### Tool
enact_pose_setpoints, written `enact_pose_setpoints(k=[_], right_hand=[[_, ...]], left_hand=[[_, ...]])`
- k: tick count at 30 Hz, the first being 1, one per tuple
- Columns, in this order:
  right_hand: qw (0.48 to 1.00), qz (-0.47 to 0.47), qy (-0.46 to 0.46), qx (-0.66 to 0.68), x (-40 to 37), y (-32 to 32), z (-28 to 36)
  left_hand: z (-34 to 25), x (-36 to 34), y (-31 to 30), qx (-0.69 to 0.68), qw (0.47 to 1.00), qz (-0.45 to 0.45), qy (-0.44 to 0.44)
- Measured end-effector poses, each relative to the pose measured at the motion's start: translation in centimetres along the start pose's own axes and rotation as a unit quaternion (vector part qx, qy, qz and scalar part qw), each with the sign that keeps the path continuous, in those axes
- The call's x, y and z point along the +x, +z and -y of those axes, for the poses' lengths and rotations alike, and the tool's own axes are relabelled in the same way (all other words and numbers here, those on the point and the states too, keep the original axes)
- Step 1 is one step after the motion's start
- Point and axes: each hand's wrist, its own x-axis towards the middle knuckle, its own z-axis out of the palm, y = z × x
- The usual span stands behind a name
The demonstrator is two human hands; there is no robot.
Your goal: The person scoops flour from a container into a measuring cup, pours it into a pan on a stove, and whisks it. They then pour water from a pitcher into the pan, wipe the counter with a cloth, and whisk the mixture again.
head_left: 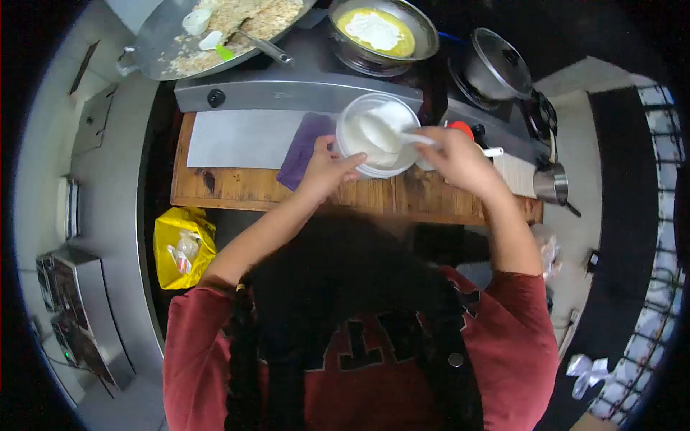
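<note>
A round white plastic tub with white powder inside sits over the front edge of the stove and wooden counter. My left hand is closed on its left side, thumb over the rim. My right hand grips the handle of a white scoop-like spoon, whose bowl is down in the tub among the powder. Just behind the tub, a metal bowl on the stove contains yellow liquid topped by a mound of white powder.
A large wok with a rice-like food and a ladle stands at the back left. A lidded pot is at the right. On the wooden counter lie a white sheet and a purple cloth. A yellow bag hangs below.
</note>
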Motion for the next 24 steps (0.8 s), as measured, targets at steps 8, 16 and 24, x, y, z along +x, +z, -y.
enact_pose_setpoints(k=[8, 16, 24], right_hand=[[0.942, 0.126, -0.020, -0.310, 3.0, 5.1, 0.4], [0.981, 0.166, 0.072, 0.064, 4.4, 5.3, -2.9], [0.985, 0.101, 0.034, -0.134, 4.8, 8.3, -0.8]], left_hand=[[1.0, 0.9, -0.7, -0.017, 1.000, 0.017, 0.015], [1.7, 1.4, -1.2, -0.016, 0.999, 0.022, 0.024], [0.9, 0.4, -0.8, 0.002, 1.000, 0.006, 0.012]])
